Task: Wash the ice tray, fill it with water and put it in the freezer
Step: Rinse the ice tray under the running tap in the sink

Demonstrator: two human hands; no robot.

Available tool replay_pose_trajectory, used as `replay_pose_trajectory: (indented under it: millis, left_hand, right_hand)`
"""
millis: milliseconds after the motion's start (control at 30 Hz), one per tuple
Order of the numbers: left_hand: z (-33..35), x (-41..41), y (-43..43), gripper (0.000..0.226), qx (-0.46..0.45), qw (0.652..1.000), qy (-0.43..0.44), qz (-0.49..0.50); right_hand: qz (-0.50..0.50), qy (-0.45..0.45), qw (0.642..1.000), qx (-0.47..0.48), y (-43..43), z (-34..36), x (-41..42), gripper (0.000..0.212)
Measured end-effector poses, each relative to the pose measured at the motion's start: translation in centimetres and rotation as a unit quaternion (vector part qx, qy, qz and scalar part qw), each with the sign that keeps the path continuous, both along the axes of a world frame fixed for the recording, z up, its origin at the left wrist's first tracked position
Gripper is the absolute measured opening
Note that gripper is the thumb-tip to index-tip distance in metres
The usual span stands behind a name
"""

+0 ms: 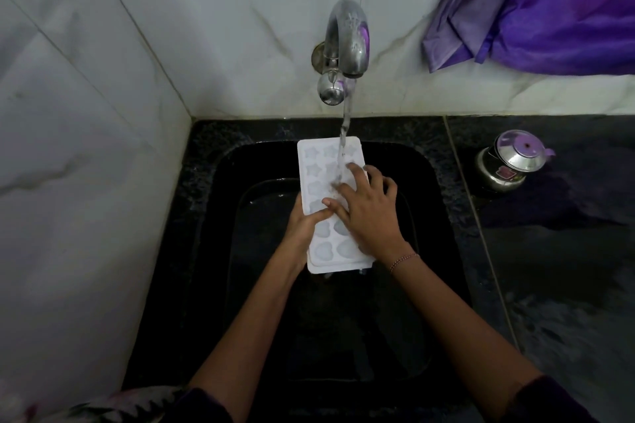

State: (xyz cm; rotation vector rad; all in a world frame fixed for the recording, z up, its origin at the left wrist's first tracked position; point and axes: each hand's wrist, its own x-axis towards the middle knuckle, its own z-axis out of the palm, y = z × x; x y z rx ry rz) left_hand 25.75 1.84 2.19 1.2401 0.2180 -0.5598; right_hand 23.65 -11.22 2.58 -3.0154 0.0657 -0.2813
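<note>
A white ice tray (318, 178) with shaped moulds is held over the black sink (443, 203), its long side pointing at the wall. My left hand (302, 223) grips its left edge from below, thumb on top. My right hand (369, 209) lies flat on the tray's right half, fingers spread across the moulds. Water runs from the steel tap (348, 38) onto the far part of the tray, right by my right fingertips.
A small steel pot (508, 165) with a lid stands on the wet black counter (556, 268) at the right. Purple cloth (556, 3) hangs over the wall at the top right. White marble walls close the left and back.
</note>
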Motion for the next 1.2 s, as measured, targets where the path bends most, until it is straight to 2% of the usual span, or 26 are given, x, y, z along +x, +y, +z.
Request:
replay_pose_trajectory:
  millis: [100, 267, 400, 533, 700, 867, 1067, 1200]
  left_hand:
    - [-0.1, 0.1, 0.4, 0.048, -0.001, 1.000, -0.003, -0.004]
    - [-0.4, -0.3, 0.3, 0.052, 0.007, 1.000, -0.002, -0.016]
    - [-0.6, -0.2, 0.4, 0.051, 0.002, 1.000, -0.001, -0.027]
    - [-0.6, -0.2, 0.0, 0.051, 0.021, 0.999, 0.001, -0.041]
    - [-0.1, -0.2, -1.1, 0.038, 0.046, 0.997, 0.000, -0.061]
    - [-0.6, -0.3, -1.1, 0.036, 0.062, 0.995, -0.005, -0.073]
    - [-1.0, -0.1, -0.3, 0.046, 0.070, 0.994, -0.023, -0.085]
    - [-1.1, 0.0, -0.1, 0.050, 0.075, 0.992, -0.039, -0.094]
  right_hand:
    - [0.029, -0.012, 0.999, 0.006, -0.5, 0.1, 0.4, 0.054]
    - [0.032, -0.003, 0.998, -0.048, -0.7, 0.2, 0.5, 0.059]
    - [0.053, 0.000, 0.998, -0.032, -0.8, -0.1, 0.2, 0.062]
    - [0.025, -0.015, 0.999, -0.030, -1.2, 0.8, 0.1, 0.064]
    - [0.046, -0.013, 0.999, -0.021, -0.4, 0.7, 0.2, 0.059]
    - [0.033, -0.008, 0.997, -0.069, -0.1, 0.2, 0.0, 0.064]
    - [0.081, 0.030, 0.996, 0.007, 0.2, 0.0, 0.2, 0.060]
    - [0.089, 0.020, 0.996, -0.008, -0.5, 0.3, 0.4, 0.060]
